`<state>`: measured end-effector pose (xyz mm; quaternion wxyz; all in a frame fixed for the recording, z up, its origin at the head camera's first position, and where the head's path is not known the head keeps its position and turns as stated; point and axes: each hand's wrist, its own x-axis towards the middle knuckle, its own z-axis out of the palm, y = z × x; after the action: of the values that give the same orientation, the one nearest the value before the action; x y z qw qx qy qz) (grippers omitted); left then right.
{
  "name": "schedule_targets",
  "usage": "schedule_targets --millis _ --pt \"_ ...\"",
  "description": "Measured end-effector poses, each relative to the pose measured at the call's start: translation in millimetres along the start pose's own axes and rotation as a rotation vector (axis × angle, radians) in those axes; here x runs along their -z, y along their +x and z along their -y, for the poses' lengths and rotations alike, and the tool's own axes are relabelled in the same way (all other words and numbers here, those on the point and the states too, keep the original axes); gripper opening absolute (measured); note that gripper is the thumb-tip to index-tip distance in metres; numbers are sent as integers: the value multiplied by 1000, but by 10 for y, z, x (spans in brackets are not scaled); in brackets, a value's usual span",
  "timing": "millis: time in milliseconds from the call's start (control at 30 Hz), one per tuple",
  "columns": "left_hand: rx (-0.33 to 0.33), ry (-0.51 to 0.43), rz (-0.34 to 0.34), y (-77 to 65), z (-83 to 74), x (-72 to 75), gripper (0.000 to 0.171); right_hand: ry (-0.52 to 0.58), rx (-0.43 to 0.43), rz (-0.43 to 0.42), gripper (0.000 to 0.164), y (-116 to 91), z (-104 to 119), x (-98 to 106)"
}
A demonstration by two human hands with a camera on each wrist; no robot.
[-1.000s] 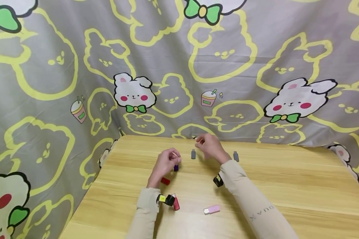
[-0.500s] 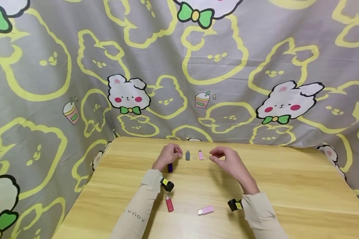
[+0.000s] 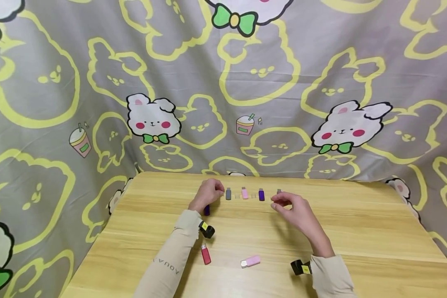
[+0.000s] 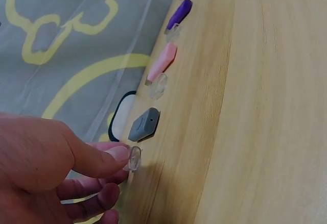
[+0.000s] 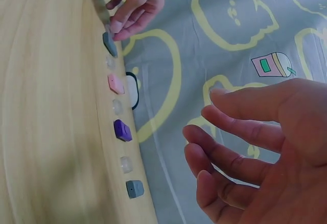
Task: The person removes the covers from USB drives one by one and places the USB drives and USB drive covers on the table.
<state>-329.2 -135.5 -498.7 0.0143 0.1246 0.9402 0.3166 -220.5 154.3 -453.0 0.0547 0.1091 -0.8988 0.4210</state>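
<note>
One small clear piece [image 4: 134, 158], pinched in the fingertips of the left hand [image 4: 53, 165], just beside the left grey stick [image 3: 228, 194], at the left end of a row near the table's [image 3: 357, 223] far edge; gripped so, presumably, for its smallness; its own axis unclear.

Row sticks, four: left grey stick, row pink stick [image 3: 244, 193], row purple stick [image 3: 261, 195], right grey stick [image 5: 135, 189]. Long axes roughly parallel, front to back; connectors toward the curtain [image 3: 193, 82].

Gap pieces [image 5: 125, 165], three, clear, one per gap, apparently as spacers.

Right hand [image 3: 297, 210], near the right grey stick: fingers loosely curved, nothing seen held.

Outliers, three: shadowed purple stick [image 3: 207, 211], partly hidden by the left hand; red stick [image 3: 206, 255], connector pointing away; near pink stick [image 3: 251, 261], crosswise, connector leftward.
</note>
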Motion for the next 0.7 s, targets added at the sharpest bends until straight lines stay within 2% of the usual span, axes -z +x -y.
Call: schedule_targets --millis 167,300,400,500,700 --pt "-20 -34 -1 -18 -15 34 7 -8 10 4 14 -23 7 19" --pt "-16 -75 -51 -120 -74 137 10 -6 48 32 14 -68 61 36" --pt "-15 -116 -111 -246 -145 227 11 11 106 117 13 -116 106 23" --pt "-45 -154 -166 -397 -223 292 12 26 167 224 15 -152 131 -27" --pt "-111 -215 -206 -674 -323 318 10 -13 222 378 15 -250 162 -205"
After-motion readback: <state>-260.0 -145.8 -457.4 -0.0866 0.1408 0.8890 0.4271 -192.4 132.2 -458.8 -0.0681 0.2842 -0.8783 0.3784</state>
